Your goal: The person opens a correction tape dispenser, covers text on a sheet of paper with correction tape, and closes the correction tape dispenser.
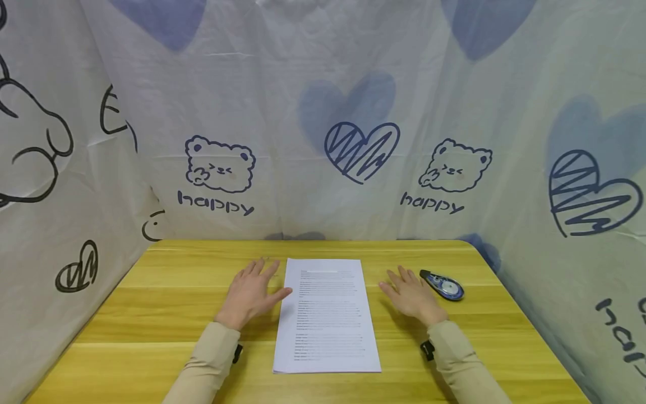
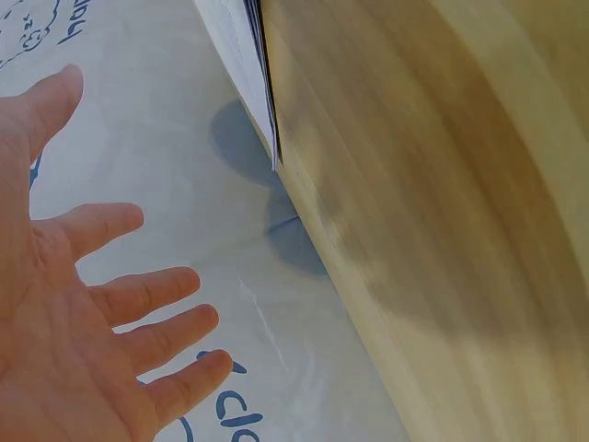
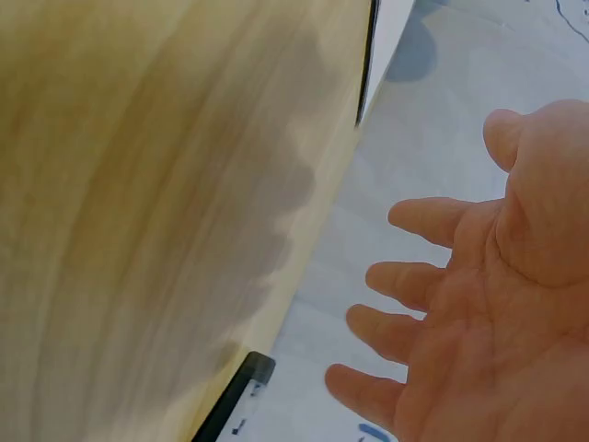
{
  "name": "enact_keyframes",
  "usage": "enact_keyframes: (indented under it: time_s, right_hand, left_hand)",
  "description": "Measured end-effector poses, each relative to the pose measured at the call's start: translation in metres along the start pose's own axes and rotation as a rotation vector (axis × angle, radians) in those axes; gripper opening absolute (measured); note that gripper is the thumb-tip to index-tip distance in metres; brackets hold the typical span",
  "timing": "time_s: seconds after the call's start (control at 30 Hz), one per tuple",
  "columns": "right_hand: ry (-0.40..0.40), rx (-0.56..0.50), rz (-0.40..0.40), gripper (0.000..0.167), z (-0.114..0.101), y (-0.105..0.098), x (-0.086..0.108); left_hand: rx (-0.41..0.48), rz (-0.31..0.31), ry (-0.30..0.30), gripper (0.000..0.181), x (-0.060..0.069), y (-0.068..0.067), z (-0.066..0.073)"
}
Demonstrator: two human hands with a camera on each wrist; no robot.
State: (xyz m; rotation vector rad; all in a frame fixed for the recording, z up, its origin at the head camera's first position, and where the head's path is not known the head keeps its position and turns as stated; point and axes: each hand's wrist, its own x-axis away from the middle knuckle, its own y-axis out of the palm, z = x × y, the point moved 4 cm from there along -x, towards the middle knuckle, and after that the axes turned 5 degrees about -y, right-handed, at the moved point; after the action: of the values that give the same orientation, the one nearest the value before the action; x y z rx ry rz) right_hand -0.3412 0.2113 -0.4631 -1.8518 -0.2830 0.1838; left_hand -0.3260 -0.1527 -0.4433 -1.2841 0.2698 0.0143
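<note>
A stack of printed paper (image 1: 328,320) lies flat on the wooden table, and its layered edge shows in the left wrist view (image 2: 262,83). To its left my left hand (image 1: 249,294) is held above the tabletop, fingers spread and the thumb near the paper's edge. My right hand (image 1: 414,297) hovers on the other side, palm down with its fingers apart. Just right of that hand lies a blue correction tape (image 1: 442,285) with a dark cap. Both palms, the left (image 2: 74,341) and the right (image 3: 488,322), hold nothing in the wrist views.
The yellow wooden table (image 1: 136,314) has rounded far corners. A pale cloth (image 1: 282,112) printed with hearts, bears and lettering hangs behind the table and along both sides. Small dark wrist devices (image 1: 427,350) sit by the cuffs of the beige sleeves (image 1: 461,359).
</note>
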Motion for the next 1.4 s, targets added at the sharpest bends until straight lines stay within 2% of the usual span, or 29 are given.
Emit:
enact_keyframes:
  time_s: [0.37,0.6,0.83,1.07,1.4]
  right_hand:
    - [0.021,-0.033,-0.017,0.068,0.018,0.0,0.0]
    - [0.052,-0.019,0.004,0.071,0.026,-0.003,-0.001]
    - [0.005,-0.031,0.077,0.061,0.032,-0.009,0.0]
    - [0.001,-0.013,0.138,0.048,0.04,-0.013,0.0]
    - [0.022,0.014,0.176,0.043,0.051,-0.016,-0.002]
  left_hand:
    - [0.007,0.014,0.012,0.075,-0.002,0.001,0.005]
    - [0.036,0.039,0.025,0.069,-0.004,0.0,0.007]
    - [0.072,0.076,0.037,0.06,-0.004,-0.003,0.007]
    - [0.093,0.128,0.055,0.052,-0.006,-0.003,0.009]
    - [0.1,0.126,0.065,0.049,-0.006,0.003,0.007]
